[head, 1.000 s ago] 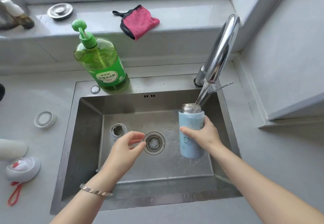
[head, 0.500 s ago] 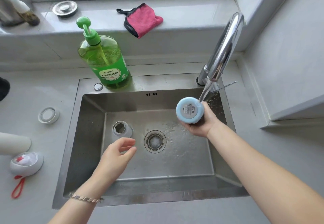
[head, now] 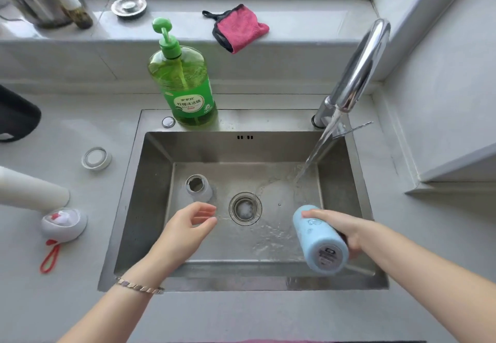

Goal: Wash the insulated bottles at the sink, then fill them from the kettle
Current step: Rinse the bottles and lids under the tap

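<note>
The right hand [head: 346,231] grips a light blue cylindrical insulated bottle [head: 319,240] over the right front part of the stainless steel sink [head: 120,208]. Its fingers [head: 314,212] curl across the far end of the body and the palm lies against the bottle's right side. The thumb is hidden behind the bottle.

The bottle is tipped over. Its flat labelled base faces up toward the camera, and its long axis runs away and down toward the sink floor. Its mouth is on the far side and out of sight.

The left hand [head: 188,227] hovers over the front left of the basin, holding nothing. Its fingers are loosely bent and slightly apart.

Just beyond the left hand, a pale grey-white insulated bottle [head: 198,187] stands upright on the sink floor with its open mouth up. I cannot tell whether it holds water.

Water [head: 316,152] streams from the curved chrome faucet [head: 357,74] onto the sink floor beyond the blue bottle, without touching it. The wet floor glistens around the round metal drain [head: 245,208].

A green pump bottle of dish soap [head: 185,85] stands on the sink's back ledge, nearly full of green liquid.

On the grey tabletop [head: 80,302] to the left lie a white ring-shaped lid [head: 96,158] and a white domed cap with a red loop [head: 63,224].
</note>
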Motion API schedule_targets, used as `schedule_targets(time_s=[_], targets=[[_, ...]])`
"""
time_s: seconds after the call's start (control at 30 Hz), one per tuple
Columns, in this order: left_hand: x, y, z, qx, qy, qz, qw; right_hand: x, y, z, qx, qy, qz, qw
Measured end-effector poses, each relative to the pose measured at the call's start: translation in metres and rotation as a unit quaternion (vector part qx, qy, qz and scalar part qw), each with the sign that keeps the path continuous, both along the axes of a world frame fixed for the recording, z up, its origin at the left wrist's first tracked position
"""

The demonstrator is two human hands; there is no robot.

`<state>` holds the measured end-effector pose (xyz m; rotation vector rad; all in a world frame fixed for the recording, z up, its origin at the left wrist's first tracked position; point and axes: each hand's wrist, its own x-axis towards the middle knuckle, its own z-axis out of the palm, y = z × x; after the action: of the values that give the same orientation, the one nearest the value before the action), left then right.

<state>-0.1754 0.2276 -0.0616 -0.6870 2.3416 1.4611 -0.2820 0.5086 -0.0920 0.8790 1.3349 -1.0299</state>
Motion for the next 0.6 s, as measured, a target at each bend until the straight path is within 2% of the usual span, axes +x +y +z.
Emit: schedule_targets(time_s=[0.1,0.2,0.27,0.33,0.47,0.53,0.6], targets=[[0.016,-0.011,0.002,-0.004,-0.016,-0.001,1.0,0.005,-0.011,0.014,-0.015,0.008,0.011,1.0],[0.032,-0.024,0.005,0.0,-0.031,0.007,0.999,0.026,-0.035,0.019,0.019,0.06,0.177,0.982],[0.041,-0.033,0.008,0.012,-0.037,0.021,0.999,0.042,-0.06,0.019,0.027,0.195,0.285,0.938],[0.049,-0.04,0.015,0.043,-0.034,0.045,0.997,0.055,-0.094,0.027,0.016,0.34,0.35,0.873],[0.06,-0.058,0.03,0.118,-0.012,0.102,0.988,0.083,-0.167,0.045,-0.071,0.539,0.394,0.741],[0.068,-0.072,0.035,0.115,0.025,0.133,0.984,0.097,-0.2,0.05,-0.115,0.584,0.376,0.71],[0.079,-0.088,0.041,0.089,0.081,0.159,0.98,0.107,-0.229,0.054,-0.138,0.608,0.35,0.699]])
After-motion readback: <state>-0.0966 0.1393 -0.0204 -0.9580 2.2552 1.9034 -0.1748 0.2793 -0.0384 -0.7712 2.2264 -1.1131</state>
